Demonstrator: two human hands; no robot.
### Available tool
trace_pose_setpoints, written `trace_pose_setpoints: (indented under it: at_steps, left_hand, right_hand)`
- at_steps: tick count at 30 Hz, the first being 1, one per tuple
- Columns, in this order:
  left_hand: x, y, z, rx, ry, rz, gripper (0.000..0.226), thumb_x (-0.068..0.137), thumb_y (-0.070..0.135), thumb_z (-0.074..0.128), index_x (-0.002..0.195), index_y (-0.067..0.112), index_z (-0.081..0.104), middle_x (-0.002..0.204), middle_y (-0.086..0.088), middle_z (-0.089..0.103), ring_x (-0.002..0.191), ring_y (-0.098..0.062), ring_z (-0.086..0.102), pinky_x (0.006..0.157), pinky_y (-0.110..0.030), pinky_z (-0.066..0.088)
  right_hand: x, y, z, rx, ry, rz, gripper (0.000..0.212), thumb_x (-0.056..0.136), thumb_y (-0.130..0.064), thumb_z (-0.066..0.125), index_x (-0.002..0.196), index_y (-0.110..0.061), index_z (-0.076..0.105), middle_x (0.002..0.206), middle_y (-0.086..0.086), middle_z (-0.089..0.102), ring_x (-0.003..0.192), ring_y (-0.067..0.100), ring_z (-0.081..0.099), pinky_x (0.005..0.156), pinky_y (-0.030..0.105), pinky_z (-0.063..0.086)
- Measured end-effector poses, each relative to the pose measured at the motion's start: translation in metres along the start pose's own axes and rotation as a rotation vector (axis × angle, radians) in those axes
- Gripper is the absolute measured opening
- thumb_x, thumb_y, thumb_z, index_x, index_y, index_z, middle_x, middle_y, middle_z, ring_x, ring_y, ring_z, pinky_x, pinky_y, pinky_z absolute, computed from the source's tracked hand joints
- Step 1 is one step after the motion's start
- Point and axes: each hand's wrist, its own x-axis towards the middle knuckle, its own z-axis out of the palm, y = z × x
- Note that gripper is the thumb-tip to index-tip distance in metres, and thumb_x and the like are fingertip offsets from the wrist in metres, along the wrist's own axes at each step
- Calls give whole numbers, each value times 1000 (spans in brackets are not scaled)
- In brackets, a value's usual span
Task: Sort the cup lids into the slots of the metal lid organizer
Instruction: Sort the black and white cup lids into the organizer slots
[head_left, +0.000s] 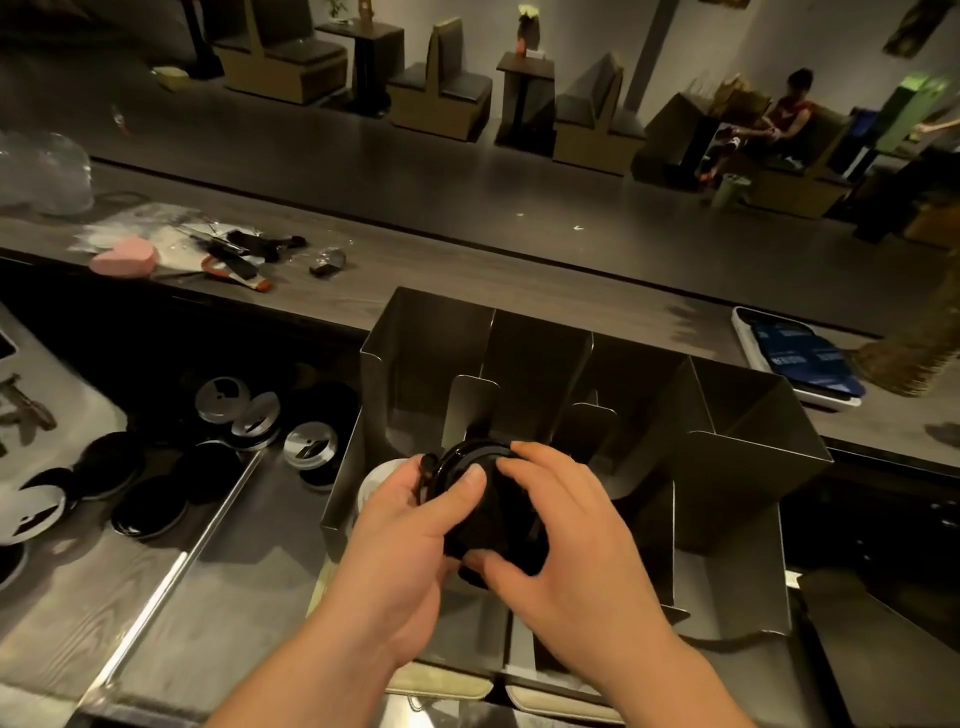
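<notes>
Counter (156, 597) bears loose lids (150, 512), organizer (727, 467); left hand (400, 530), right hand (561, 525) grip lid stack (470, 454).

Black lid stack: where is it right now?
Centre of the head view: left hand and right hand grip the stack over the organizer, right of the loose lids.

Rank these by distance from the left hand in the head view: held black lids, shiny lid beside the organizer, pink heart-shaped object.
1. Black lids, gripped in the left hand, above the organizer.
2. Shiny lid, on the lower counter, just left of the organizer.
3. Pink heart-shaped object, on the upper counter, far left.
</notes>
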Motion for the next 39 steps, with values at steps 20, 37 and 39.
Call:
trace_pose_setpoints:
  at_steps: [20,37,39]
  left_hand:
    - [31,13,-45,43,131,117,13,94,7,59,84,14,61,76,-5,58,77,-21,55,68,-36,43]
    - [40,21,-59,88,14,57,15,93,4,57,81,12,60,72,-5,54,70,-18,52,68,-36,42]
    - [39,25,-63,90,-16,30,16,93,4,57,80,13,61,72,-6,53,71,-19,52,69,-37,41]
  right_hand:
    - [22,-4,38,-514,-116,377,46,68,-68,60,100,-35,63,104,-14,66,128,26,32,107,57,17]
    - [26,-20,45,-657,-263,451,60,86,-63,57,139,-37,47,140,-9,49,145,36,-2,111,66,-6]
    - [27,-22,47,-671,-285,467,60,84,-62,59,137,-36,48,143,-6,44,144,37,-5,112,66,-4]
